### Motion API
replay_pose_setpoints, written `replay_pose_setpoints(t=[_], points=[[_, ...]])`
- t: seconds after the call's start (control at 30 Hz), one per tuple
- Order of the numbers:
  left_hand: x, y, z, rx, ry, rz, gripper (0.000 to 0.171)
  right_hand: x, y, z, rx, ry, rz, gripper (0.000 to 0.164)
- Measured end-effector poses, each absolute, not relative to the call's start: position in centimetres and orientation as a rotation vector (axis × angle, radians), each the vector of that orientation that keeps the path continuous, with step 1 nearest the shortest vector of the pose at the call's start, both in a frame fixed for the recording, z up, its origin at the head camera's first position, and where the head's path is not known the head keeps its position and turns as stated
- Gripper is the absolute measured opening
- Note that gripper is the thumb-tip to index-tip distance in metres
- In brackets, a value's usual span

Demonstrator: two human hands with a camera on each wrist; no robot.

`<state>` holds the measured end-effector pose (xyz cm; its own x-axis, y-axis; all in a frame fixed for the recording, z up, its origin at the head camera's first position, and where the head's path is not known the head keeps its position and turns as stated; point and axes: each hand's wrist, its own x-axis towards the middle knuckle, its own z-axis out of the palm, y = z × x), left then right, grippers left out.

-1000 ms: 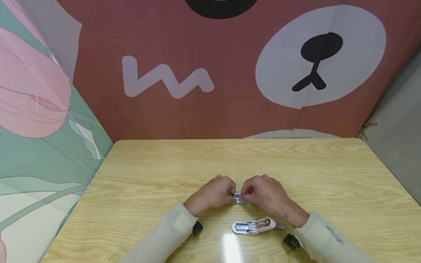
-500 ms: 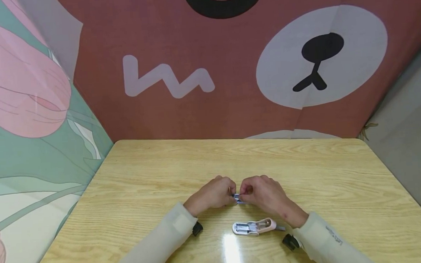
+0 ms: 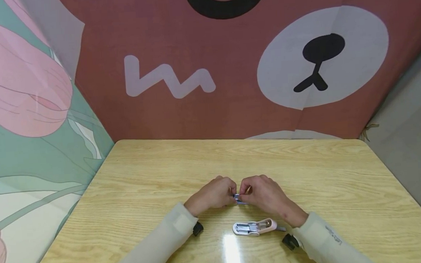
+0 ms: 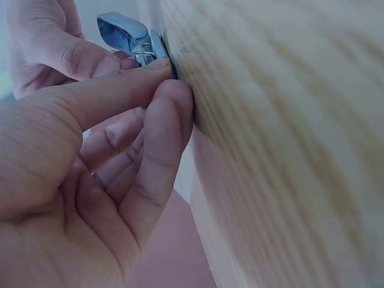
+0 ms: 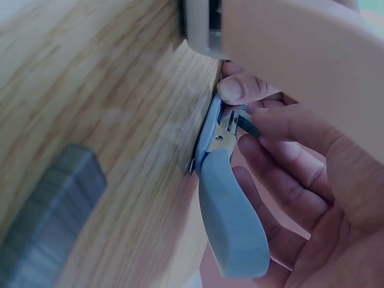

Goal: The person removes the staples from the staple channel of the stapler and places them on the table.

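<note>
A small blue stapler stands opened out close to the tabletop, its handle swung back and its metal channel exposed. My left hand pinches its far end between thumb and fingers, as the left wrist view shows from close by. My right hand pinches a short dark strip of staples at the channel. How far the strip sits inside is hidden by the fingers. In the left wrist view, the stapler's handle shows beyond my left fingers.
Nearer me on the wooden table lies an opened pink stapler. At its right end is a grey strip of staples, large in the right wrist view. A printed cloth hangs behind the table.
My right fingertips have shifted slightly left at the blue stapler's channel. The left hand holds its place, and the pink stapler lies as before.
</note>
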<state>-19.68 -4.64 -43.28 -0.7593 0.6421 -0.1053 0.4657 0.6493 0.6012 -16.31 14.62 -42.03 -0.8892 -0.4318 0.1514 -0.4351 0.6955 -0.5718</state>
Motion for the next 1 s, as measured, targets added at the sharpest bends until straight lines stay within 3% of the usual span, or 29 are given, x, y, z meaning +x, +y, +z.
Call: replay_pose_setpoints(t=[0.4,1.0], points=[[-19.89,-4.92,-43.40,0.889,2.520,0.855,0.019,-16.31,14.54,-42.31,0.769,-2.919,0.969,0.013],[-19.73,-4.72,-43.20,0.855,2.526,0.812,0.016,-16.01,15.42,-41.43,0.785,-2.887,0.798,0.012]])
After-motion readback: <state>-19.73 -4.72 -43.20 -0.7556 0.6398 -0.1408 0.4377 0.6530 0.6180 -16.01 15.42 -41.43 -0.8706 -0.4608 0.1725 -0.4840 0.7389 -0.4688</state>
